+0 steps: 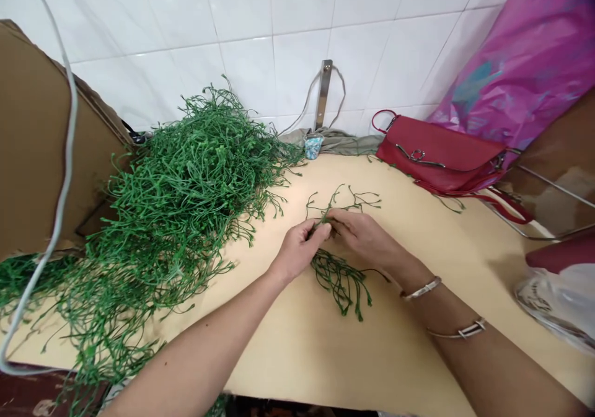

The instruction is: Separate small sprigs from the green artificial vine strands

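Observation:
Over the pale tabletop [385,361], my left hand [297,250] is closed on a small bunch of thin green branching stems [341,280] that look like artificial plant sprigs. The tips of that bunch hang toward me below the hands. My right hand [367,234] meets the left one, its fingers pinched on the base of a green sprig [332,203] whose forked tips point away toward the wall. The fingers partly hide where the stems join. Left of the hands lies a big heap of the same green sprigs [195,157].
A cardboard box [37,144] and a white cable [69,126] stand at the left. Against the tiled wall sit a small blue patterned cup [313,147] and a metal strip [324,95]. A red handbag [441,150], pink plastic bag [525,76] and clear bag [558,299] are right.

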A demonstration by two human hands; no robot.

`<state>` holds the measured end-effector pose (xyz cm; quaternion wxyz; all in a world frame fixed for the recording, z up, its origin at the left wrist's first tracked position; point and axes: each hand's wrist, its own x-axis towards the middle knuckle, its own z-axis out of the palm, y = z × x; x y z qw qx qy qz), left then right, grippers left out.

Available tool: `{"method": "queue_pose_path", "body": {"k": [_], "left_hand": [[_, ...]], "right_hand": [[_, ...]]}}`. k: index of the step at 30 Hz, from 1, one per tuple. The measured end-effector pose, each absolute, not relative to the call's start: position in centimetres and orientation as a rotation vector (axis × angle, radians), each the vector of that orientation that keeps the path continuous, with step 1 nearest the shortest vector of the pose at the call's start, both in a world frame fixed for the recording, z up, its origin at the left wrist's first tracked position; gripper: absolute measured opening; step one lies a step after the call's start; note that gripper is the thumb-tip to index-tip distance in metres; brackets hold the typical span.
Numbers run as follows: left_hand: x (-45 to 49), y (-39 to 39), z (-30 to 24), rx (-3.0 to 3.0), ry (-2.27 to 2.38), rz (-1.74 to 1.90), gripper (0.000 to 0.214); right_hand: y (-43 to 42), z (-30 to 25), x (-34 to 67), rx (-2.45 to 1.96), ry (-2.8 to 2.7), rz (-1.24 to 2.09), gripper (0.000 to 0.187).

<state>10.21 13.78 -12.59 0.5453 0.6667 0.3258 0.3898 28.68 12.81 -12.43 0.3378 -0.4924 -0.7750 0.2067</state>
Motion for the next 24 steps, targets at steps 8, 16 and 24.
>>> {"method": "queue_pose_path", "body": {"k": [8, 16, 24], "left_hand": [[9.7, 14.2, -13.1, 1.564, 0.849, 0.964, 0.041], [9.8, 13.6, -12.6, 1.392, 0.829, 0.999, 0.044], [10.2, 13.6, -12.0, 1.278, 0.771, 1.005, 0.043]], "right_hand": [[14.6, -14.0, 28.4, -1.420, -1.908, 0.333, 0.025], [15.2, -14.1, 30.9, -1.437, -1.569, 0.226, 0.045], [12.9, -12.0, 27.9, -1.243, -1.684, 0.491, 0.055]]}}
